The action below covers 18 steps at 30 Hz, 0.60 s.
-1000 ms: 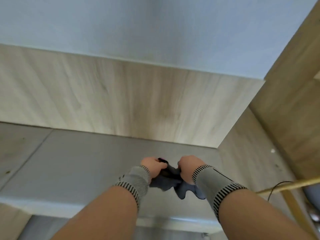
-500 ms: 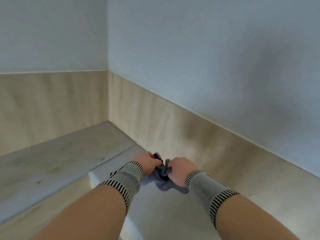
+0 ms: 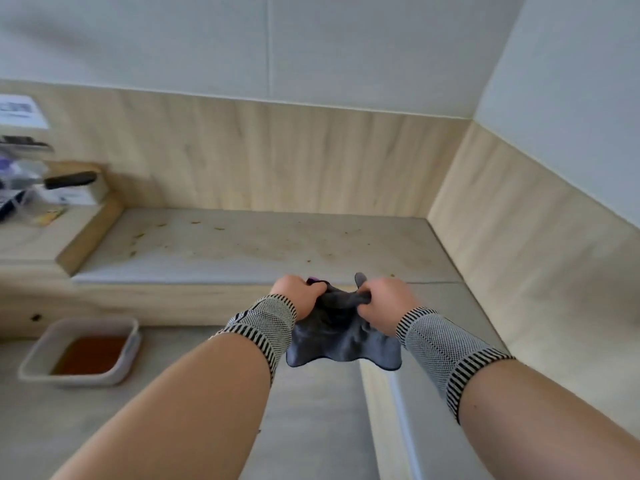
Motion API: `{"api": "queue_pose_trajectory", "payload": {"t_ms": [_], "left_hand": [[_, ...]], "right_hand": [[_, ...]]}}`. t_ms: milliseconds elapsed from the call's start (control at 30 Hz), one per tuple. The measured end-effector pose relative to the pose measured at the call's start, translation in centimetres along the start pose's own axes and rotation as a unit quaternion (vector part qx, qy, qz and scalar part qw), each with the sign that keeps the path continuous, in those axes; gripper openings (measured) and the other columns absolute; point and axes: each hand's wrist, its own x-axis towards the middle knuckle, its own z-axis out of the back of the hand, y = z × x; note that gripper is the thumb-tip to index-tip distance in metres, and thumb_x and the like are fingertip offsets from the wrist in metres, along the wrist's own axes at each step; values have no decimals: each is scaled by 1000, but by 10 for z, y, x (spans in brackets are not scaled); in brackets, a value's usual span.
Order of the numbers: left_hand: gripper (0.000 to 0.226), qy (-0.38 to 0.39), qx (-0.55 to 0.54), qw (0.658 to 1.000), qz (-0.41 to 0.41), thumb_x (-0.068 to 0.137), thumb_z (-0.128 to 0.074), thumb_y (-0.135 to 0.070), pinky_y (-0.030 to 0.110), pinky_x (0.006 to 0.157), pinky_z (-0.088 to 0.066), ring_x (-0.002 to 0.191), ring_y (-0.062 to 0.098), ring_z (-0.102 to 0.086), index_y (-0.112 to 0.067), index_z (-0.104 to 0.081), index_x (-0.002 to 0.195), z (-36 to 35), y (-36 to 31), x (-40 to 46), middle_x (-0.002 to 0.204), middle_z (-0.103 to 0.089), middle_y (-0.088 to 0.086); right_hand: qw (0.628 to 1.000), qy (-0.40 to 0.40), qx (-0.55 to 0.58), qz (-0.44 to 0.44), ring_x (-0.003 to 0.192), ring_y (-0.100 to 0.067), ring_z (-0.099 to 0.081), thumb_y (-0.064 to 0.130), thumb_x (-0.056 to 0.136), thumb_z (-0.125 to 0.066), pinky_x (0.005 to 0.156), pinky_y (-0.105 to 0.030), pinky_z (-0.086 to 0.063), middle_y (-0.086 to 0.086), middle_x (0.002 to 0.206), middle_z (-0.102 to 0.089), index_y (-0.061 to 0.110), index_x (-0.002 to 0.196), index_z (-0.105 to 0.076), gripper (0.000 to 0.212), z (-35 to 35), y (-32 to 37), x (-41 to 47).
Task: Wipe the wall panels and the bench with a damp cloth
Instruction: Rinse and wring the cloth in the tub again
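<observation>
Cloth [image 3: 341, 332] now spread wider, left hand [image 3: 298, 297] and right hand [image 3: 389, 299] both gripping it

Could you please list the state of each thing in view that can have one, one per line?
Cloth: bunched, held in the air between both hands.
Left hand: grip closed on the cloth.
Right hand: grip closed on the cloth.
Bench: speckled with brown spots.
Tub: on the floor, holding brown liquid.
Wall panels: bare wood.

tub [image 3: 130, 344] – white, brownish liquid inside, on floor | black-handled tool [image 3: 69, 180] – ledge, far left
</observation>
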Motion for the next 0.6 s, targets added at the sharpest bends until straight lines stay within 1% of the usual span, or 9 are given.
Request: {"api": "queue_pose_trajectory", "payload": {"t_ms": [67,133,200,267,367,433,500,533,600], "left_hand": [[50,-19,-15,999,23,100,-47,-44,34,84,-49,98,31,-62,1,-67,110,24,33,-2,110,-68,18],[48,-40,-29,998,39,100,-47,-45,32,80,-48,89,28,-59,-1,-67,101,50,64,-6,103,-68,16],[43,-53,-40,997,50,99,-49,-46,30,75,-44,84,26,-57,-7,-65,91,77,97,-9,93,-64,12],[43,-61,-51,995,66,98,-51,-48,28,73,-41,82,25,-55,-8,-63,87,109,135,-14,89,-61,10],[46,-62,-64,992,89,96,-54,-50,31,79,-47,91,29,-62,-6,-68,97,161,196,-13,96,-66,13],[41,-60,-71,990,104,95,-57,-47,30,79,-47,88,28,-61,-8,-68,98,196,238,-8,92,-66,10],[36,-62,-73,988,118,95,-58,-44,30,75,-45,82,25,-58,-9,-65,93,233,282,-2,84,-63,6],[35,-61,-74,988,122,95,-58,-43,30,75,-45,81,25,-58,-9,-65,94,240,290,0,83,-62,6],[36,-63,-75,987,131,96,-56,-41,31,77,-46,83,25,-59,-7,-67,100,262,314,7,86,-63,7]], "right_hand": [[1000,10,-12,22,95,-29,-64,23,86,-53,74,-29,-47,-6,97,-68,20,105,-65,23,-6,35,11],[999,23,-21,44,95,-29,-63,24,86,-52,74,-30,-49,-7,98,-68,20,106,-64,24,-13,72,22],[997,32,-30,62,96,-29,-62,25,88,-50,72,-29,-45,-6,99,-68,20,106,-64,24,-22,112,32],[996,38,-33,76,96,-28,-62,26,88,-51,69,-27,-41,-5,96,-67,20,103,-65,21,-34,161,42],[994,50,-40,85,83,-25,-57,27,88,-50,66,-26,-37,-1,84,-59,20,92,-64,15,-54,236,58],[993,57,-52,91,80,-24,-53,27,88,-50,65,-26,-37,0,82,-57,20,90,-64,16,-68,287,68],[991,65,-60,101,80,-24,-52,27,89,-48,64,-26,-36,-1,82,-56,20,87,-59,13,-82,341,83],[991,68,-58,99,82,-25,-53,27,90,-47,64,-26,-36,-3,84,-58,21,87,-55,10,-84,351,85],[990,79,-55,101,87,-26,-56,27,90,-47,66,-27,-37,-4,92,-63,22,93,-57,11,-91,383,95]]}}
